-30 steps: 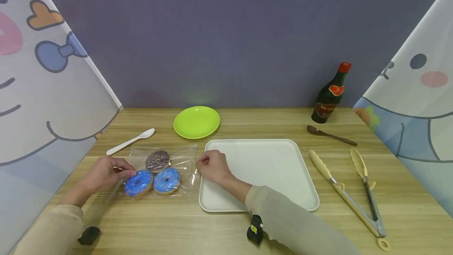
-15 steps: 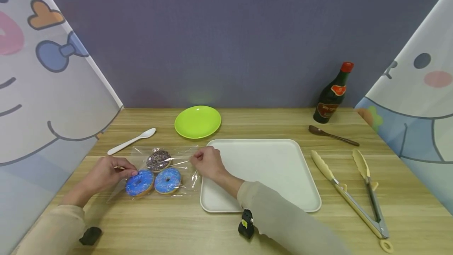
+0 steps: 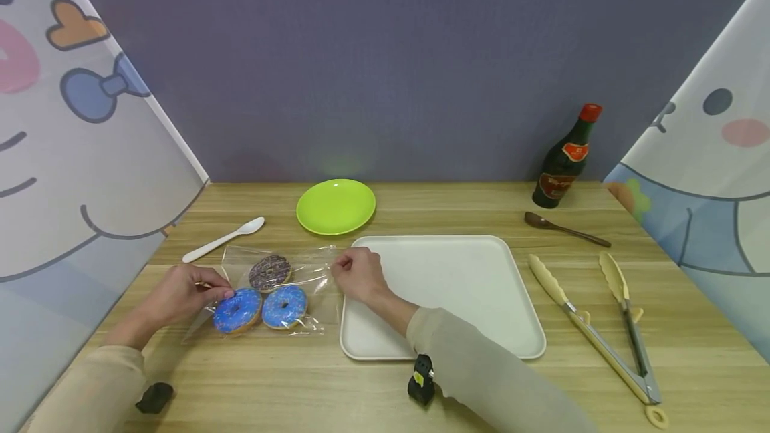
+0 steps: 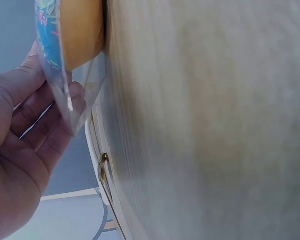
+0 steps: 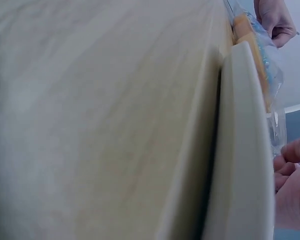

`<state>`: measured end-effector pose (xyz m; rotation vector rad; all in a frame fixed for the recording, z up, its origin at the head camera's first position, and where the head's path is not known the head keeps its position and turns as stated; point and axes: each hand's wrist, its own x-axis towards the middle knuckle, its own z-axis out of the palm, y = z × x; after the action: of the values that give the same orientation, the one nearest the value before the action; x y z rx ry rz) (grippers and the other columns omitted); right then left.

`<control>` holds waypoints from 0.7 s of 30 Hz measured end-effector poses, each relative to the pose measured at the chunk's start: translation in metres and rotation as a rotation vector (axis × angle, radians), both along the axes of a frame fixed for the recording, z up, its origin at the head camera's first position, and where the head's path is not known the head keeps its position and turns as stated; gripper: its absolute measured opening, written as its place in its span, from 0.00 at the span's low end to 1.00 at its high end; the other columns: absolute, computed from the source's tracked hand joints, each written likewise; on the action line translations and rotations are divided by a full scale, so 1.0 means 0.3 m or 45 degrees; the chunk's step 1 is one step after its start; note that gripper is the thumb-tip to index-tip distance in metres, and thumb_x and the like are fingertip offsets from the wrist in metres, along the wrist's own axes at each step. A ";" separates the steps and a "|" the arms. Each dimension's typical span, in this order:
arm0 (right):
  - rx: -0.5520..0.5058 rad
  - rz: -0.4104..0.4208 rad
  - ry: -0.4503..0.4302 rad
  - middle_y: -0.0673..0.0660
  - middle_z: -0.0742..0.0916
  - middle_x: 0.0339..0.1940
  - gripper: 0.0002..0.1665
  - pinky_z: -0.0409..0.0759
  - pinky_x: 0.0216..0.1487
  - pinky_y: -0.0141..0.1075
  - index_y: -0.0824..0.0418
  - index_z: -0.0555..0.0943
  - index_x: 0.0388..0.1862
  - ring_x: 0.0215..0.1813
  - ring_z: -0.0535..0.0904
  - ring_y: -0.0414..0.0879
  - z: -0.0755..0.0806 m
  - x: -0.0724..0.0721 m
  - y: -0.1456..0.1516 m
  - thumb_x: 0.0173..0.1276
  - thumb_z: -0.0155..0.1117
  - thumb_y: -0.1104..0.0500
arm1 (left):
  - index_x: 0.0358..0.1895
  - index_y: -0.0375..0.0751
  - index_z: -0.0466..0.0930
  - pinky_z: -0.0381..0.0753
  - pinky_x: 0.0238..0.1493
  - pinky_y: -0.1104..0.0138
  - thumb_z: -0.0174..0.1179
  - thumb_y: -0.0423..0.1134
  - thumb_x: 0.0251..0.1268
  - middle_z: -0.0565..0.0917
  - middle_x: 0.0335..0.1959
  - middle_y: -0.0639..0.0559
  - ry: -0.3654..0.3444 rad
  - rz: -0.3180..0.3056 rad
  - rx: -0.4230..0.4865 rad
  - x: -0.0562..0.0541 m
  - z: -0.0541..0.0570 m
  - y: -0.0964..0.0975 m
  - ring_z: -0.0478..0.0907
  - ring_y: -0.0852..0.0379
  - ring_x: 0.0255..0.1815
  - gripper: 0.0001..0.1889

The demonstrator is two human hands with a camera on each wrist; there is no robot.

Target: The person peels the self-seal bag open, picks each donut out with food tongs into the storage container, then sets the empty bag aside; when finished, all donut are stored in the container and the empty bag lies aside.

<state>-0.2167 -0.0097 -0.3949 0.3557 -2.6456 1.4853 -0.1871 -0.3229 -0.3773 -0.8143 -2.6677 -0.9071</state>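
Note:
A clear plastic bag (image 3: 321, 296) lies flat on the table with three doughnuts inside. One is a brown sprinkled doughnut (image 3: 270, 272); in front of it are a darker blue doughnut (image 3: 238, 311) and a lighter blue doughnut (image 3: 285, 307). My left hand (image 3: 183, 296) pinches the bag's left side, thumb on top beside the darker blue doughnut and fingers underneath, as the left wrist view shows. With curled fingers my right hand (image 3: 361, 276) pinches the bag's right edge, above the left rim of a white tray (image 3: 445, 299).
Behind the bag are a white spoon (image 3: 224, 240) and a green plate (image 3: 335, 207). On the right lie a brown wooden spoon (image 3: 565, 228) and spread tongs (image 3: 595, 333). A dark bottle (image 3: 562, 159) with a red cap stands at the back wall.
My right hand went slightly left over the bag, then back right to its edge. The left hand and the doughnuts hardly moved.

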 end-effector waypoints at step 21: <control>0.027 -0.112 0.032 0.45 0.78 0.14 0.07 0.74 0.24 0.30 0.58 0.82 0.18 0.20 0.72 0.37 -0.004 -0.008 0.035 0.51 0.61 0.66 | 0.23 0.45 0.86 0.76 0.22 0.77 0.71 0.26 0.48 0.84 0.23 0.58 -0.004 -0.014 -0.022 0.009 0.001 -0.007 0.77 0.68 0.23 0.08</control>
<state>-0.2191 0.0007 -0.3962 0.2546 -2.6229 1.4182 -0.1844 -0.3251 -0.3771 -0.8328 -2.6800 -0.8897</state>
